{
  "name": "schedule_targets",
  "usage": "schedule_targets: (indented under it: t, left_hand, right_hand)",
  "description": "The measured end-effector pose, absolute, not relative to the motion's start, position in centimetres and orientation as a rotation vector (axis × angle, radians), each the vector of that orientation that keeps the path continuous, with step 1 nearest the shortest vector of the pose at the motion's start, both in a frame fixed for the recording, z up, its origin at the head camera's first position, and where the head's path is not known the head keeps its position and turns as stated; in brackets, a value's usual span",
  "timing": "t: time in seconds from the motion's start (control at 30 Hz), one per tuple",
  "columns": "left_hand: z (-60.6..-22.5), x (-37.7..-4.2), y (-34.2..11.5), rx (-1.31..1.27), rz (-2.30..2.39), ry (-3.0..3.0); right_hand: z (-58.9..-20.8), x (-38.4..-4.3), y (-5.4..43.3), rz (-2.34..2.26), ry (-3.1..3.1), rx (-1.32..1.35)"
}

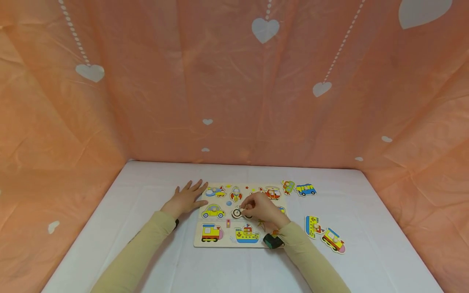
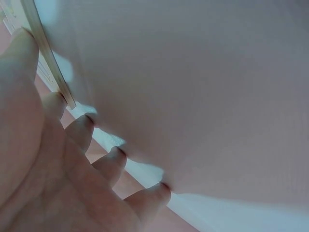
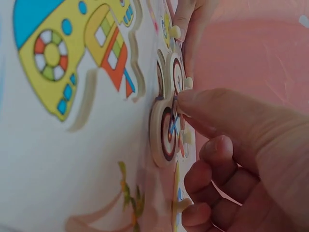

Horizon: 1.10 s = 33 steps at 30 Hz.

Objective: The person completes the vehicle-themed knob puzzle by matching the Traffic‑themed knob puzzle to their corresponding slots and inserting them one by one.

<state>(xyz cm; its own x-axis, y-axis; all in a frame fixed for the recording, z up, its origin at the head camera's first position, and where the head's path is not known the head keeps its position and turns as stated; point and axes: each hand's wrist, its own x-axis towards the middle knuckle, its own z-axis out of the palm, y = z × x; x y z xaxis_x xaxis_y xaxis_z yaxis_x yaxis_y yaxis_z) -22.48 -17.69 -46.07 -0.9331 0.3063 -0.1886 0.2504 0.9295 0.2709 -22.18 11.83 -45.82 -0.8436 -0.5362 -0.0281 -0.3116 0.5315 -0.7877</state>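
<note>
My right hand pinches a bicycle puzzle piece between thumb and index finger, the other fingers loosely curled. The piece sits over the middle of a pale wooden puzzle board; in the right wrist view it looks raised from the board, and its own recess is mostly hidden. At the board's left edge, my left hand lies with fingers spread. Its thumb rests on the board, and other fingertips touch the white cloth. A yellow car piece and a helicopter piece lie in the board.
Right of the board lie a boat piece and a train piece. A blue bus piece and a green-yellow piece lie near the upper right corner. Orange curtains with hearts surround the white table.
</note>
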Motion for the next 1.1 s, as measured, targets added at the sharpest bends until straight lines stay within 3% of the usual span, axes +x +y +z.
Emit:
schedule_targets:
  t: [1.1]
  left_hand:
    - [-46.02,-22.4,-17.77,0.437,0.343,2.861]
  right_hand:
    - [-46.09,-22.09,11.2,-1.158,2.516,-0.73]
